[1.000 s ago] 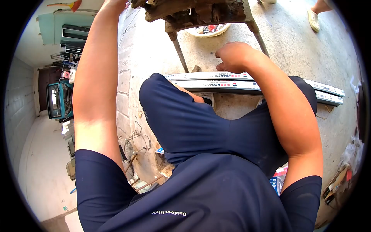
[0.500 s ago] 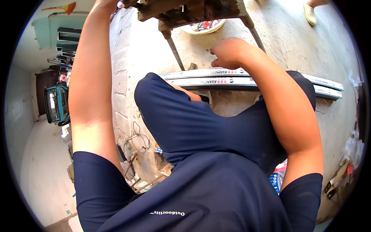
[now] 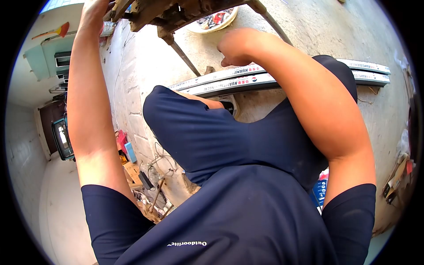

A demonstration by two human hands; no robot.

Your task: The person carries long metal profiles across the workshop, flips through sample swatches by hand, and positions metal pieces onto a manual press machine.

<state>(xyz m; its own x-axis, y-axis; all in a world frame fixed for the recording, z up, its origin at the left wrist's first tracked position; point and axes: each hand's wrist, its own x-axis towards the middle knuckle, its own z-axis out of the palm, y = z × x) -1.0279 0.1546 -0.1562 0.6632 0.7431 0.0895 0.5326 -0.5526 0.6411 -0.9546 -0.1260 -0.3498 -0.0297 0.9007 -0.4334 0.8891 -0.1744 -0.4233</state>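
My left hand (image 3: 94, 17) is at the top left edge, beside the near end of a worn brown wooden stand (image 3: 185, 13). Its fingers are mostly cut off or hidden there, so I cannot make out a grip. My right hand (image 3: 238, 46) hangs in the air between the stand and my knees, loosely curled, with a gap between finger and thumb and nothing visible in it. Below that hand lie long bars wrapped in white printed film (image 3: 216, 85), crossing in front of my feet. A round pale basin (image 3: 217, 30) of small mixed items sits behind the stand.
Thin legs (image 3: 185, 57) hold up the stand. At left on the floor are tangled cable (image 3: 161, 161), a light blue block (image 3: 130, 152) and cardboard pieces (image 3: 132, 171). Plastic and scraps (image 3: 399, 174) lie at right. A teal-framed object (image 3: 63, 137) stands far left.
The view has shifted, so the stand, basin and bars sit further left and tilt more. Both hands appear further up and left in view. The other person's foot at top right is out of view.
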